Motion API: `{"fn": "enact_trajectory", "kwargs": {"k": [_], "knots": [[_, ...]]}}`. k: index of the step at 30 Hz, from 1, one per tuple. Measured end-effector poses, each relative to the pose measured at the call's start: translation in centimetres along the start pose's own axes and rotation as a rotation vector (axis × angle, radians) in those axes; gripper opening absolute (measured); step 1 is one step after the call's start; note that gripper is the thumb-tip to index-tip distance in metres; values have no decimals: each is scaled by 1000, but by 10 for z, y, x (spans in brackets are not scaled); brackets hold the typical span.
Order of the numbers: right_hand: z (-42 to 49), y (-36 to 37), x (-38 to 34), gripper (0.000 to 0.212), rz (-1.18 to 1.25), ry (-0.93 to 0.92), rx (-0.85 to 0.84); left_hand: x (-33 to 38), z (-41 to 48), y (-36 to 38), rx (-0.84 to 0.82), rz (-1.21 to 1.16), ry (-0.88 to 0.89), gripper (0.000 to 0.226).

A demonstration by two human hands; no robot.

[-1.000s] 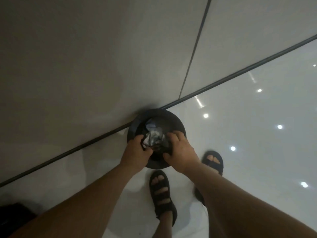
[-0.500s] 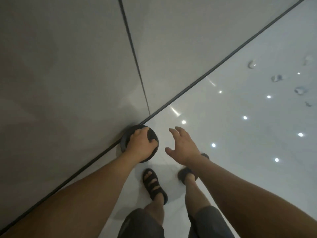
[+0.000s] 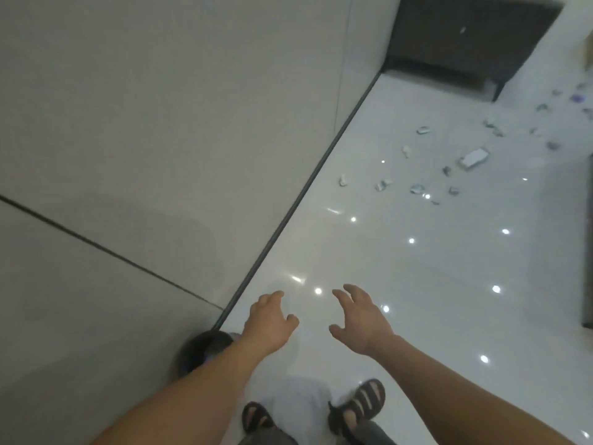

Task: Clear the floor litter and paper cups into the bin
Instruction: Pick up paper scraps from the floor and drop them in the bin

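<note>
Black bin (image 3: 196,351) no longer touched by left hand (image 3: 269,320).

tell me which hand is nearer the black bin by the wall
Left. The left hand is just beyond the bin, its forearm crossing the rim; the right hand is farther off to the right.

Glossy white floor (image 3: 417,316) across the right of the frame, polished smooth and mirroring bright spots of light. Over on the left the wall (image 3: 128,107) is smooth pale panelling, matt with only a dull sheen. Upper right, the litter (image 3: 417,188) looks like crumpled paper, whitish and ragged. At lower left the bin (image 3: 195,351) is dark and smooth, too blurred to call plastic or metal. At the bottom, the sandals (image 3: 365,396) have dark matt straps.
</note>
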State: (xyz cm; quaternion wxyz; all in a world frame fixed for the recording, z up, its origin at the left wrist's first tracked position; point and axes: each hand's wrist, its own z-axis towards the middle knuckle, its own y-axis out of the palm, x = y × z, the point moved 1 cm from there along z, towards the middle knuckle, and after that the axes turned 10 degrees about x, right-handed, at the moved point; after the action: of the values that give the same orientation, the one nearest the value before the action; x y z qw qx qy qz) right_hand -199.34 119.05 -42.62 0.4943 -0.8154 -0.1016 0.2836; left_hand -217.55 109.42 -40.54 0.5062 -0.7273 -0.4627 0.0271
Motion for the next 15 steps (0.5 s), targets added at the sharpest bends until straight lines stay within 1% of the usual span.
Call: {"fn": "enact_trajectory", "kwargs": {"k": [5,9,15], "knots": [[-11,-81,86,77,31,110,156,121,12,15,-8,61,179,65],[-16,-130,144,79,38,185,254,212,24,33,-26,108,313,64],[-2,-177,214,80,39,300,309,311,62,45,-34,154,441,64]]}}
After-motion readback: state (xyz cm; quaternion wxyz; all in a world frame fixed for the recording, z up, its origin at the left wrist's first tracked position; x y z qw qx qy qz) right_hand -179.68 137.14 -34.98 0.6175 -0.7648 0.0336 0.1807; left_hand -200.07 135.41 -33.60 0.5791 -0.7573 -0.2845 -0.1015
